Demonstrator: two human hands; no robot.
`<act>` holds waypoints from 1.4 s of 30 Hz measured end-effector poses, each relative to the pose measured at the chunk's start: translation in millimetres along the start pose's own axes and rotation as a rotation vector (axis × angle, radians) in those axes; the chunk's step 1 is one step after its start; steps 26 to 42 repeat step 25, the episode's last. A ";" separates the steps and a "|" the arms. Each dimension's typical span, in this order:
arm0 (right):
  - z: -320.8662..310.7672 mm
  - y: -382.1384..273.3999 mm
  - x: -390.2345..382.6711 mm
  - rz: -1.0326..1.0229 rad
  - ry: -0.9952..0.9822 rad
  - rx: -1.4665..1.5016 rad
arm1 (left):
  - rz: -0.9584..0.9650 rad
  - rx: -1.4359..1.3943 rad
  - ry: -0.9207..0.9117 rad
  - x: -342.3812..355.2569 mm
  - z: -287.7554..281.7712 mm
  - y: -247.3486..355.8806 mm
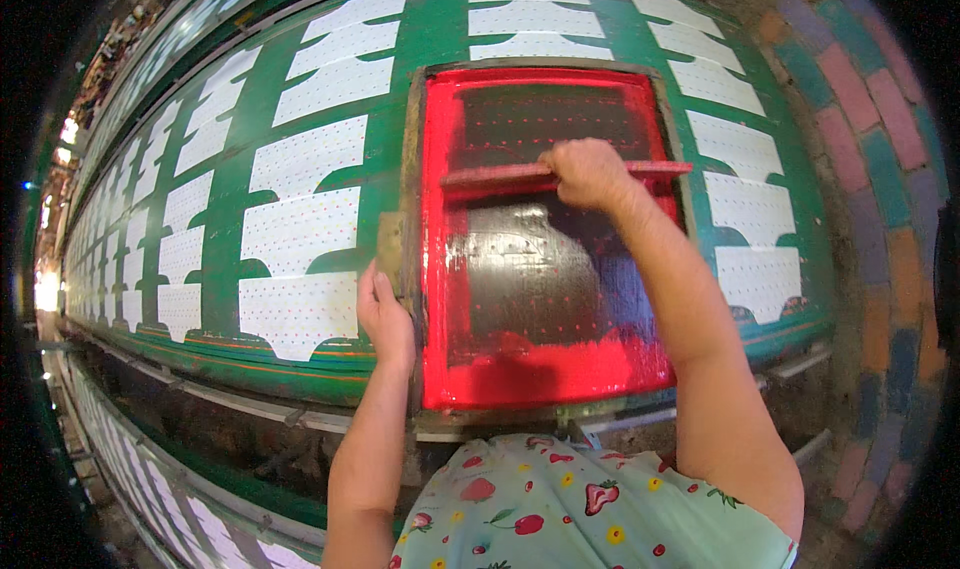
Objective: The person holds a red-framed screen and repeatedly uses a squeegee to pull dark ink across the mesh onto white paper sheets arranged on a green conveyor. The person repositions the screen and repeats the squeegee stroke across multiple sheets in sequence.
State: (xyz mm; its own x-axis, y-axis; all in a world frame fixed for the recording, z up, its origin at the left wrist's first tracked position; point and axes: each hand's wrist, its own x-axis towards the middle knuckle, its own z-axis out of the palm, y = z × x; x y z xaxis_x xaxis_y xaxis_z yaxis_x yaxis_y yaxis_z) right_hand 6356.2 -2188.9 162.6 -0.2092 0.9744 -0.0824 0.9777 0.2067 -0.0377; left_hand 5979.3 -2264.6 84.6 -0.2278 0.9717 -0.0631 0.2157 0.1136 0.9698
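Note:
A screen printing frame (545, 409) lies on a long green table (420, 19), its mesh edged in wet red ink (550, 374). My right hand (590, 174) grips a long red-stained squeegee (490, 175), which spans the mesh crosswise above its middle. Below the squeegee the dark mesh (520, 269) shines wet, with rows of small dots showing. My left hand (384, 314) is at the frame's left side, its thumb up along the edge by a brownish tab (390, 249). Its other fingers are mostly hidden, so their grip cannot be made out.
White cut fabric pieces (300, 229) with small coloured dots lie in rows on the table, left, right and beyond the frame. A metal rail (310, 416) runs along the near edge. Another table with white pieces (215, 514) stands at lower left. Coloured paving bricks (850, 149) cover the right side.

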 end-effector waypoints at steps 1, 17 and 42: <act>0.3 -15.2 -19.4 -0.001 -0.018 0.014 | 0.014 0.005 -0.013 0.6 -1.5 -1.1; 13.5 -202.3 -271.2 0.066 0.003 0.121 | 0.128 -0.075 -0.053 -5.6 -3.0 2.2; 39.9 -202.0 -313.0 -0.048 0.097 0.256 | 0.064 0.116 -0.086 9.3 0.4 -15.1</act>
